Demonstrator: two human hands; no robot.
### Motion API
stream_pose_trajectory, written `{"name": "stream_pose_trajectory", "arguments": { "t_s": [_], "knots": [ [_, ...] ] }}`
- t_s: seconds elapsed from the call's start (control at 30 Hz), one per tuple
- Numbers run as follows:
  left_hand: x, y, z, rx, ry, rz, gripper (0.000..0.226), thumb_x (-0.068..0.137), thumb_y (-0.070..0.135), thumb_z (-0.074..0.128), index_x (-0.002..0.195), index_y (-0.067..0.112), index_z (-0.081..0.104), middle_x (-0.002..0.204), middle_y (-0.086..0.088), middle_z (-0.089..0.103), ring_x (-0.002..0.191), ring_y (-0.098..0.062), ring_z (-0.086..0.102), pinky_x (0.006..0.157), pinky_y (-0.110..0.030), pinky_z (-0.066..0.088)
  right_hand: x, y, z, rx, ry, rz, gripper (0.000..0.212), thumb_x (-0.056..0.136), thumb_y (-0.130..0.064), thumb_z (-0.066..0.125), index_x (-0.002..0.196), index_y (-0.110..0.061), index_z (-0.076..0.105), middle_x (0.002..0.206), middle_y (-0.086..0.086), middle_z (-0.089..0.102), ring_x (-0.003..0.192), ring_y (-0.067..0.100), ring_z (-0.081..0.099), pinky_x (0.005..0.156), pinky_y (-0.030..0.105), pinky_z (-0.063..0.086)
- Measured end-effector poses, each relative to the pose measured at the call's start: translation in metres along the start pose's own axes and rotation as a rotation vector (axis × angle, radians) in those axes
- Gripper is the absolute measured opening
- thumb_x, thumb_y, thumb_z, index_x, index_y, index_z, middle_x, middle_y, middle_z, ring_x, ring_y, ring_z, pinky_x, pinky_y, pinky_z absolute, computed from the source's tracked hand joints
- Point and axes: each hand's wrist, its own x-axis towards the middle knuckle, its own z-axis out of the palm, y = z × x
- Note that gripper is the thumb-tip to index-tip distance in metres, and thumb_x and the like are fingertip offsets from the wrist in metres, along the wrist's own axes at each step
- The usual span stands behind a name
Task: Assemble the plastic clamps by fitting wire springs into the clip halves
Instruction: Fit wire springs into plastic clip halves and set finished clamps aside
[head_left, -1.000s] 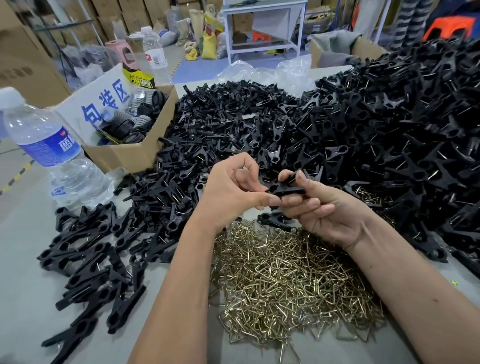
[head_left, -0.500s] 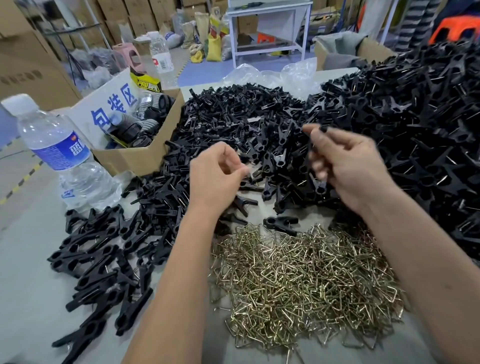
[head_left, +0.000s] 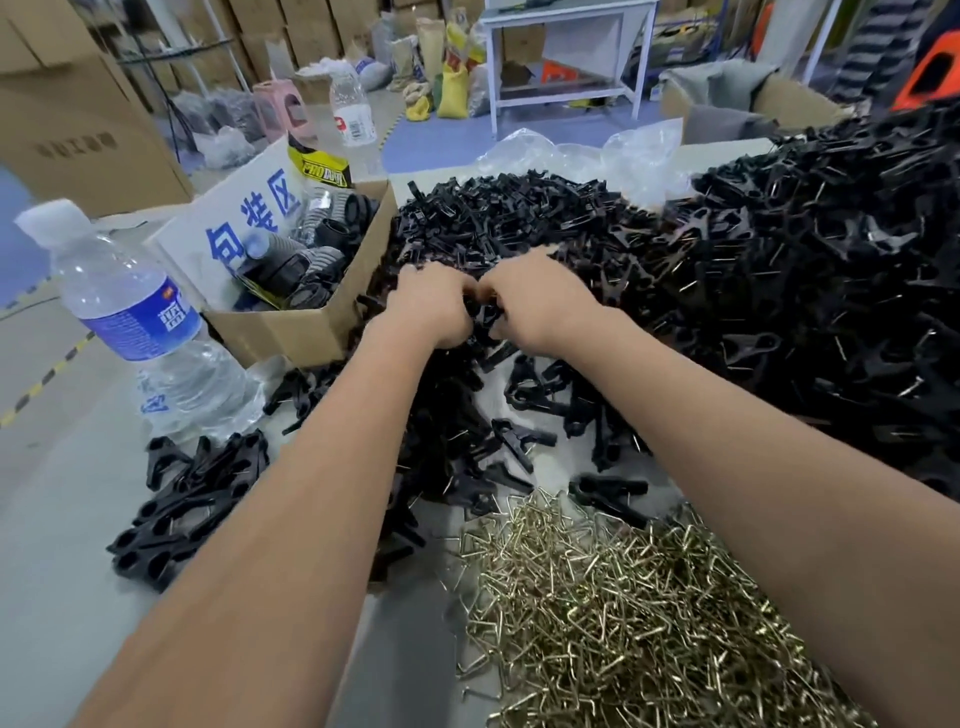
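Clip halves (head_left: 519, 234) lie heaped in black at 12 o'clock on your table (head_left: 62, 499), where your left hand (head_left: 434, 306) and right hand (head_left: 535, 301) meet knuckle to knuckle, both curled closed on a black clip piece (head_left: 485, 314) between them; what each grips cannot be told. Wire springs (head_left: 623, 613) glint in a brassy pile at 5 o'clock. Assembled clamps (head_left: 831, 286) mound at 2 o'clock. A water bottle (head_left: 140, 327) and cardboard box (head_left: 311, 322) stand at 10 o'clock.
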Motion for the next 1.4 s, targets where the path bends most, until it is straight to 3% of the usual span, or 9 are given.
{"name": "stream_pose_trajectory", "arguments": {
  "t_s": [0.2,0.37,0.6,0.77,0.93,1.03,1.17,1.3,1.4],
  "knots": [
    [0.0,-0.007,0.004,-0.141,0.149,-0.021,0.026,0.084,0.01,0.066,0.102,0.028,0.074,0.111,-0.005,0.065,0.111,-0.034,0.062,0.091,-0.045,0.052,0.018,0.0,0.014,-0.014,-0.103,-0.086,0.028,0.084,-0.01,0.071,0.111,-0.011,0.064,0.112,0.014,0.068,0.106,0.035,0.063,0.084,0.04,0.053],
    [-0.005,-0.015,0.003,-0.25,0.283,-0.083,0.027,0.081,0.001,0.079,0.081,0.029,0.077,0.099,-0.002,0.074,0.093,-0.024,0.068,0.075,-0.032,0.051,0.02,0.018,0.02,0.063,-0.076,-0.008,0.041,0.087,-0.026,0.083,0.115,-0.011,0.057,0.116,0.013,0.061,0.106,0.034,0.06,0.081,0.036,0.046],
    [-0.016,-0.012,0.001,-0.383,0.44,-0.088,0.007,0.083,0.022,0.087,0.088,0.024,0.081,0.091,0.002,0.074,0.086,-0.019,0.068,0.08,-0.033,0.054,0.002,0.032,0.015,0.477,0.266,0.106,0.014,0.099,-0.022,0.069,0.098,-0.014,0.081,0.069,-0.015,0.06,0.068,0.003,0.055,0.087,0.03,0.048],
    [-0.027,-0.004,0.006,-0.51,0.513,-0.097,0.005,0.087,0.026,0.083,0.085,0.023,0.081,0.086,0.005,0.072,0.081,-0.014,0.065,0.077,-0.03,0.051,-0.027,0.035,0.013,1.034,0.227,0.189,0.02,0.103,-0.015,0.063,0.092,-0.01,0.079,0.075,0.005,0.062,0.066,0.013,0.057,0.059,0.027,0.05],
    [-0.038,0.008,0.014,-0.474,0.495,-0.12,0.01,0.092,0.025,0.079,0.085,0.019,0.083,0.106,-0.008,0.076,0.125,-0.031,0.056,0.099,-0.042,0.05,-0.067,0.035,0.012,1.245,0.161,0.195,0.025,0.105,-0.016,0.06,0.091,-0.011,0.08,0.075,0.005,0.064,0.068,0.013,0.059,0.053,0.019,0.046],
    [-0.047,0.014,0.02,-0.466,0.529,-0.093,0.01,0.092,0.026,0.079,0.086,0.02,0.084,0.1,-0.005,0.076,0.125,-0.033,0.051,0.102,-0.041,0.046,-0.09,0.032,0.015,1.287,0.174,0.211,0.025,0.106,-0.018,0.058,0.093,-0.011,0.079,0.077,0.009,0.058,0.068,0.017,0.052,0.051,0.018,0.043],
    [-0.065,0.03,0.027,-0.381,0.435,0.062,0.021,0.096,0.033,0.073,0.117,0.035,0.078,0.137,-0.001,0.061,0.134,-0.027,0.041,0.116,-0.042,0.034,-0.115,0.029,0.018,1.345,0.204,0.18,0.024,0.107,-0.017,0.056,0.096,-0.012,0.077,0.072,0.001,0.065,0.058,0.017,0.057,0.04,0.019,0.038],
    [-0.095,0.049,0.029,-1.122,0.117,0.219,0.017,0.102,0.017,0.065,0.109,0.016,0.08,0.093,0.001,0.076,0.09,-0.018,0.07,0.092,-0.038,0.058,-0.129,0.036,0.019,1.216,0.321,0.191,0.014,0.102,-0.019,0.066,0.096,-0.02,0.079,0.062,-0.006,0.066,0.051,0.012,0.061,0.04,0.02,0.043],
    [-0.109,0.055,0.037,-1.361,-0.059,0.229,0.027,0.093,0.002,0.074,0.115,0.017,0.076,0.081,-0.002,0.077,0.08,-0.016,0.075,0.077,-0.029,0.061,-0.138,0.039,0.019,1.242,0.353,0.182,0.002,0.094,-0.022,0.077,0.096,-0.022,0.077,0.069,0.002,0.072,0.053,0.013,0.063,0.042,0.019,0.044]
  ]
}}
